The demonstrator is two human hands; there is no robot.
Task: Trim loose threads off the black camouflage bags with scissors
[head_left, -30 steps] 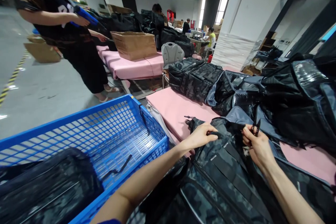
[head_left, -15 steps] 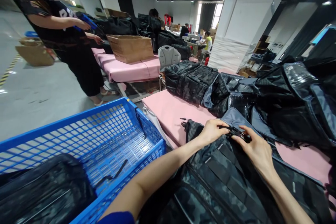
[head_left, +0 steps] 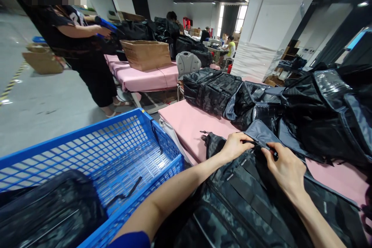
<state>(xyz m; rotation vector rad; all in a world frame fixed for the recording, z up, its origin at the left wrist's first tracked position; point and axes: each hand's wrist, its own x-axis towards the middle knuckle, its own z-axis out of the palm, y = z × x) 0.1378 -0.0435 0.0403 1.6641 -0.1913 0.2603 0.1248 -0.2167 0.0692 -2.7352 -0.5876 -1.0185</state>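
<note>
A dark camouflage backpack [head_left: 247, 201] lies in front of me on the pink table [head_left: 188, 120]. My left hand [head_left: 236, 145] is closed, pinching a black strap at the bag's top edge. My right hand [head_left: 286, 168] rests close beside it on the same edge, fingers closed round a small black pair of snips [head_left: 271, 149] whose tip just shows. The two hands are a few centimetres apart. A short black cord [head_left: 205, 135] sticks out at the bag's left corner.
A blue mesh crate [head_left: 101, 151] stands at my left with a black bag [head_left: 49, 213] inside. More black bags [head_left: 212, 89] are piled behind and to the right [head_left: 328, 112]. A person [head_left: 87, 58] stands at the far pink table beside a cardboard box [head_left: 147, 54].
My right hand came down from a raised position, bringing the snips onto the bag's top edge. My left hand slid a little right along the strap. The standing person turned slightly.
</note>
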